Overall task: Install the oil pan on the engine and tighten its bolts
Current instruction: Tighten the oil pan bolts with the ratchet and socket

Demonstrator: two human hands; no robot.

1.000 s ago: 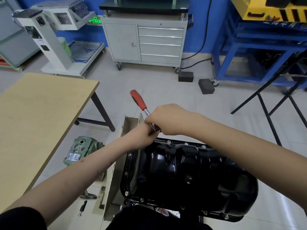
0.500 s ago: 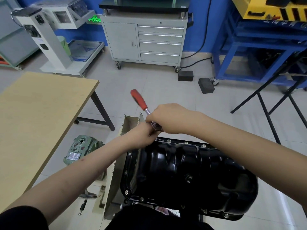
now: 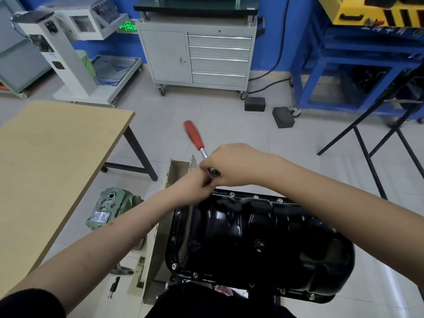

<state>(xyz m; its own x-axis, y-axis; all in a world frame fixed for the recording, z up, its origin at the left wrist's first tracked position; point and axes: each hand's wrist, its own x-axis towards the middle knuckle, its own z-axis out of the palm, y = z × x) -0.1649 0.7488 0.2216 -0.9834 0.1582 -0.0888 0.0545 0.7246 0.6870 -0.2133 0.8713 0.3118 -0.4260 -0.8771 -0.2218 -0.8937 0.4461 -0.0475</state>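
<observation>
From your head camera, the black oil pan (image 3: 257, 237) sits right below you, open side down on the engine, with bolts showing along its far rim (image 3: 255, 197) and its near edge. Both your hands meet at the pan's far left corner. Your right hand (image 3: 231, 165) is curled over the head of the ratchet (image 3: 214, 172), fingers wrapped down around it, and the red handle (image 3: 193, 134) sticks up and away toward the floor, a bit blurred. Your left hand (image 3: 191, 180) reaches in just under the ratchet head, touching your right; its fingers are hidden behind the wrist, so whether they grip anything I cannot tell. To your left a wooden table (image 3: 46, 161) stands near the pan, with a green casting (image 3: 110, 207) on the floor between them. A grey tool cabinet (image 3: 197, 56) stands against the blue wall ahead.
</observation>
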